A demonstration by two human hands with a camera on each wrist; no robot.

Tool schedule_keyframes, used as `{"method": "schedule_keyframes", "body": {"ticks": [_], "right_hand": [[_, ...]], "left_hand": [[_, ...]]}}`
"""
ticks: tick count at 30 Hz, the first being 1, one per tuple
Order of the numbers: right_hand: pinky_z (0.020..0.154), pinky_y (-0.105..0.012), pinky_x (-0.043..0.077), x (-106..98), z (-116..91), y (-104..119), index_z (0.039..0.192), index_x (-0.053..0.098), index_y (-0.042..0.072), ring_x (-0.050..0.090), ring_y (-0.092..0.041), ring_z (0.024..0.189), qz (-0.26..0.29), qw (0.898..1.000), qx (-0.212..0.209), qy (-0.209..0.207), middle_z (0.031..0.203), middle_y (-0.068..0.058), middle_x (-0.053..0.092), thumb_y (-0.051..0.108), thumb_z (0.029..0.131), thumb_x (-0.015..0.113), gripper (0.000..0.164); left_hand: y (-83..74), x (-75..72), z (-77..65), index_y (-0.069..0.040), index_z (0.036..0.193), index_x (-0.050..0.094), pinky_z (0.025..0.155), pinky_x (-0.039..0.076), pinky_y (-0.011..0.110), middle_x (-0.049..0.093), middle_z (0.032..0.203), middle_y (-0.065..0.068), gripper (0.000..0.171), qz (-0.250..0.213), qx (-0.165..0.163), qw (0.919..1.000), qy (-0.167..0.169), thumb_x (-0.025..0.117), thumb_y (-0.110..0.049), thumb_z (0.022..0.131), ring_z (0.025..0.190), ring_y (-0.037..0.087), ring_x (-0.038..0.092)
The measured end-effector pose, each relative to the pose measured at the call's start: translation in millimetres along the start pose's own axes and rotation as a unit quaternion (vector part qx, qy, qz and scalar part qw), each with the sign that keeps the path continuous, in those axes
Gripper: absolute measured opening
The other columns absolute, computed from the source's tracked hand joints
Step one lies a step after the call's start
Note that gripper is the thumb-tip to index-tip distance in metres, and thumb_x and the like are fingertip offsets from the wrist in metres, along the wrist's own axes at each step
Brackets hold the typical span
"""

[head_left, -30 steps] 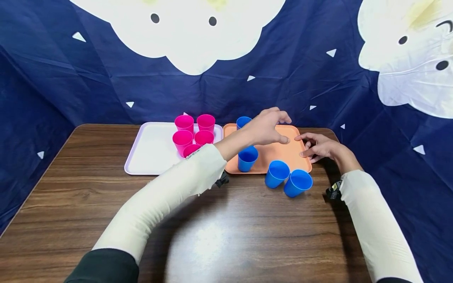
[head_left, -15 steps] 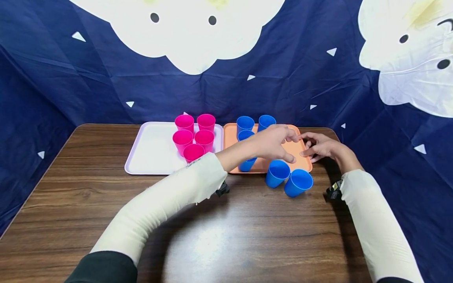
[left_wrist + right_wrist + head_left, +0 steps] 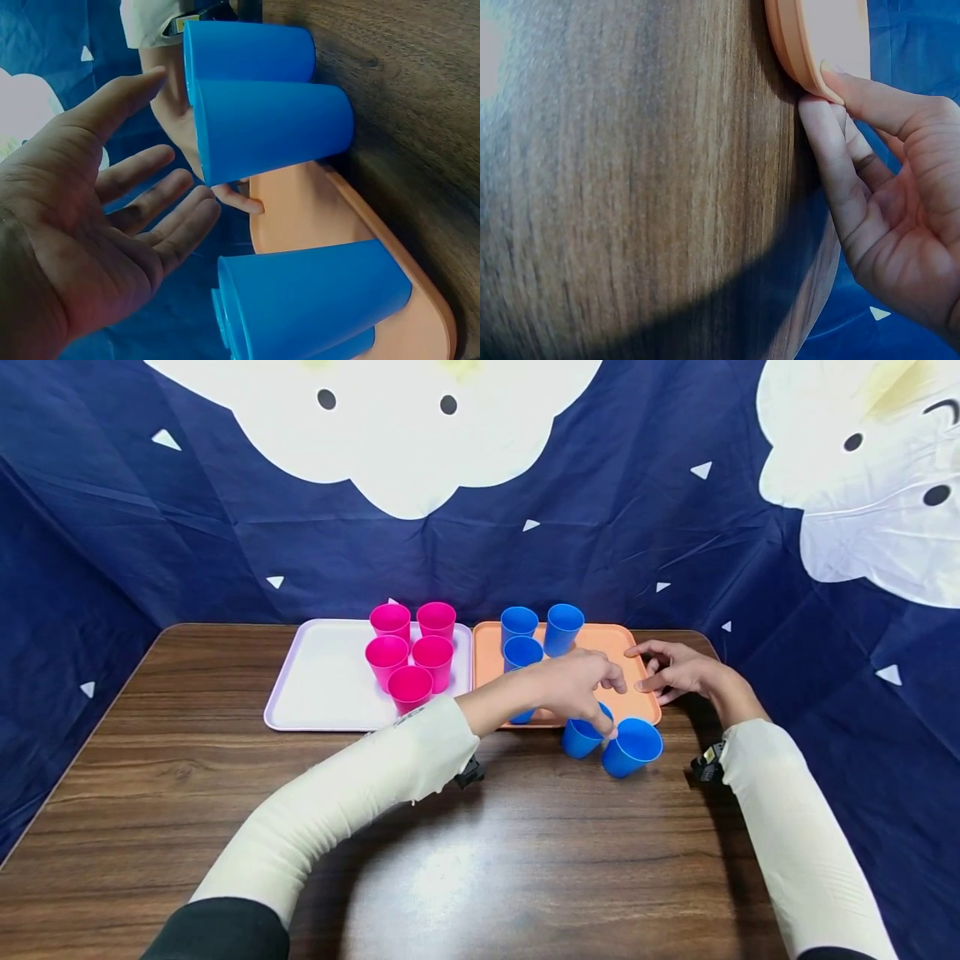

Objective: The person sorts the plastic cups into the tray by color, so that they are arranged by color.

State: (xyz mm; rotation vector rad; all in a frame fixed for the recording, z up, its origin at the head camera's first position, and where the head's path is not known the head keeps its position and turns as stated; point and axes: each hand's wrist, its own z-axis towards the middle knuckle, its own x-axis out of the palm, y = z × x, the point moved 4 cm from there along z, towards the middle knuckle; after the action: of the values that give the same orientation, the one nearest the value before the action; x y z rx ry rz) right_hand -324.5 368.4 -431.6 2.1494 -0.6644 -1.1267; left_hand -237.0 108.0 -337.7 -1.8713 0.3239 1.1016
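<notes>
My left hand (image 3: 573,683) hovers with fingers spread over the front of the orange tray (image 3: 617,637), holding nothing. Its thumb overlaps the rim of a blue cup (image 3: 581,743) in the head view. A second blue cup (image 3: 632,752) stands beside that one, in front of the tray's edge. In the left wrist view the palm faces the nearer blue cup (image 3: 277,129), fingertips close to its mouth. Several other blue cups (image 3: 564,631) stand upright on the tray, one mostly hidden behind the left hand. My right hand (image 3: 681,672) pinches the tray's right rim between thumb and fingers.
Left of the orange tray lies a white tray with a lilac rim (image 3: 322,693), bearing several pink cups (image 3: 411,691). Both trays sit near the back of the wooden table (image 3: 465,877). A blue cloth (image 3: 375,560) hangs behind and at both sides.
My left hand has come down and forward from the tray's back, past its middle, to the front blue cups, uncovering the back blue cups. The right hand has stayed at the rim.
</notes>
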Motion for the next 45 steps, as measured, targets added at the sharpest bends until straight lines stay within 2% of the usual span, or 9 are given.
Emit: {"method": "schedule_keyframes", "body": {"ticks": [3,7,20,31,35,41,45], "right_hand": [[0.068,-0.032,0.069,1,1,-1,0.169,0.041,0.005,0.066,-0.015,0.077,-0.003,1.000,0.002,-0.001,0.098,-0.002,0.056,0.002,0.101,0.081,0.080],[0.068,-0.033,0.069,1,2,-2,0.170,0.039,0.004,0.068,-0.015,0.077,-0.006,1.000,0.003,0.001,0.098,-0.002,0.056,0.003,0.102,0.081,0.080],[0.068,-0.034,0.069,0,4,-1,0.170,0.040,0.004,0.068,-0.016,0.075,-0.010,1.000,0.004,-0.001,0.095,-0.001,0.057,0.004,0.100,0.082,0.081],[0.068,-0.033,0.069,2,6,-1,0.169,0.041,0.004,0.068,-0.015,0.075,-0.007,1.000,0.005,-0.003,0.096,-0.001,0.056,0.004,0.100,0.083,0.081],[0.069,-0.034,0.069,1,5,-1,0.169,0.041,0.005,0.068,-0.016,0.076,-0.009,1.000,0.007,-0.003,0.096,-0.001,0.055,0.005,0.100,0.083,0.081],[0.069,-0.034,0.070,0,3,-3,0.170,0.040,0.005,0.068,-0.016,0.077,-0.009,1.000,0.007,-0.005,0.097,-0.002,0.055,0.004,0.100,0.083,0.081],[0.069,-0.034,0.070,0,3,-3,0.170,0.040,0.005,0.068,-0.016,0.077,-0.006,1.000,0.009,-0.004,0.097,-0.002,0.055,0.004,0.100,0.083,0.081]], "left_hand": [[1.7,1.8,-0.8,-0.014,0.153,0.066,0.124,0.053,0.044,0.063,0.158,0.012,0.068,-0.003,-0.004,0.9999,0.012,0.092,-0.040,0.096,0.150,0.029,0.057],[3.0,4.1,-1.0,-0.016,0.155,0.065,0.124,0.052,0.043,0.061,0.162,0.010,0.072,0.008,-0.018,0.9995,0.025,0.093,-0.043,0.094,0.150,0.024,0.055],[7.7,11.9,-1.6,-0.010,0.155,0.065,0.128,0.049,0.044,0.064,0.158,0.007,0.072,-0.010,-0.030,0.9989,0.033,0.096,-0.030,0.092,0.149,0.024,0.056],[8.0,12.0,-2.0,-0.012,0.144,0.070,0.118,0.056,0.039,0.070,0.145,0.001,0.061,-0.006,-0.041,0.9986,0.033,0.096,-0.032,0.093,0.130,0.018,0.060],[5.7,9.3,-2.3,-0.011,0.146,0.070,0.116,0.056,0.037,0.070,0.146,0.001,0.063,-0.001,-0.033,0.9989,0.033,0.096,-0.032,0.092,0.129,0.017,0.061],[3.4,5.0,-2.1,-0.010,0.149,0.069,0.105,0.060,0.033,0.070,0.148,0.003,0.067,-0.004,-0.028,0.9990,0.036,0.096,-0.032,0.093,0.128,0.019,0.063],[3.0,1.3,-1.2,-0.011,0.149,0.068,0.111,0.059,0.036,0.069,0.150,0.004,0.066,-0.010,-0.022,0.9991,0.034,0.096,-0.033,0.093,0.137,0.023,0.062]]}}
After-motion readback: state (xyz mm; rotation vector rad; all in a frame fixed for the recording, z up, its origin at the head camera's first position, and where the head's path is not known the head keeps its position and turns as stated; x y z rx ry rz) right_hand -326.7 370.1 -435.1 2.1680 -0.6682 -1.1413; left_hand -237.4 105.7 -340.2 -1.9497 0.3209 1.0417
